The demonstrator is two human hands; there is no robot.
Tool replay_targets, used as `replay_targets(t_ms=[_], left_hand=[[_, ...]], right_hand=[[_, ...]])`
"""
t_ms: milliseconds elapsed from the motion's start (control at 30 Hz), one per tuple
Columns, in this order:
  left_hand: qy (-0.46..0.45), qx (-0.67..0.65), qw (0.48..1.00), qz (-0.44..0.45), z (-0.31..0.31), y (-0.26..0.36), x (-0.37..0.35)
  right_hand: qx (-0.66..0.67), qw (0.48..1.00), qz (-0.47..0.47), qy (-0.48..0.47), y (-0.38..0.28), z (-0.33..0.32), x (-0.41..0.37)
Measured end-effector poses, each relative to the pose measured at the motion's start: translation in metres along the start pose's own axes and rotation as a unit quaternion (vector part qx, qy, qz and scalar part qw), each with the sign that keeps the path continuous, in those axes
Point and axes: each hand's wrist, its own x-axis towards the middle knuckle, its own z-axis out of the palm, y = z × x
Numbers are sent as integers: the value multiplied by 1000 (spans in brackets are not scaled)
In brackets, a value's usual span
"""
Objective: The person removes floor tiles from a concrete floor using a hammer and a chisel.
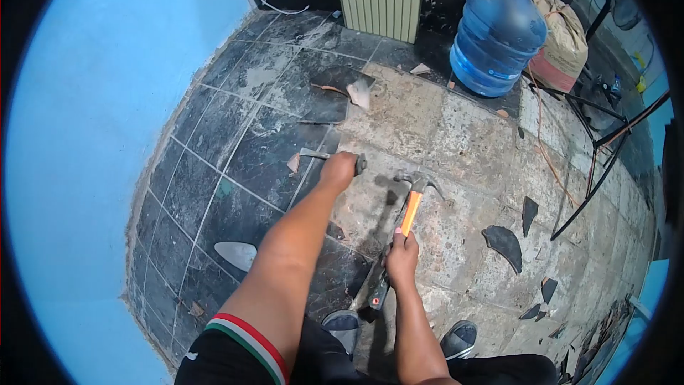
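The hammer handle [411, 214] is orange, the wall [100, 114] light blue, the jug [496, 36] translucent blue.

The orange-handled claw hammer [411, 210] slants over stripped floor [467, 139], while the grey-bladed chisel [315, 153] points left over scuffed black tiles [265, 160].

Blue translucent plastic water jug [496, 39], glossy; black floor tiles [249, 142], scuffed, dusty matt; exposed pale floor [406, 117], rough, matt; orange-handled claw hammer [413, 203] w/ metal head; light blue wall [114, 100], smooth.
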Motion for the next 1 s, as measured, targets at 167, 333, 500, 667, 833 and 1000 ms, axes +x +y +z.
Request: replay_targets(t_ms=[167,333,500,667,833,1000], left_hand=[[23,-31,997,65,-22,-15,-36],[-2,-92,988,128,-30,40,-43],[19,-131,971,199,-11,88,-29],[69,-185,967,164,-8,90,-15],[80,-169,977,99,-10,72,-5],[48,-157,986,17,-33,81,10]], right_hand=[[35,996,78,-13,-17,-22,4],[83,991,98,21,-25,-38,-2],[100,990,98,32,-34,-50,-12],[107,990,89,20,-42,-56,-15],[99,993,70,4,-56,-59,-20],[80,996,37,27,-84,-79,-11]])
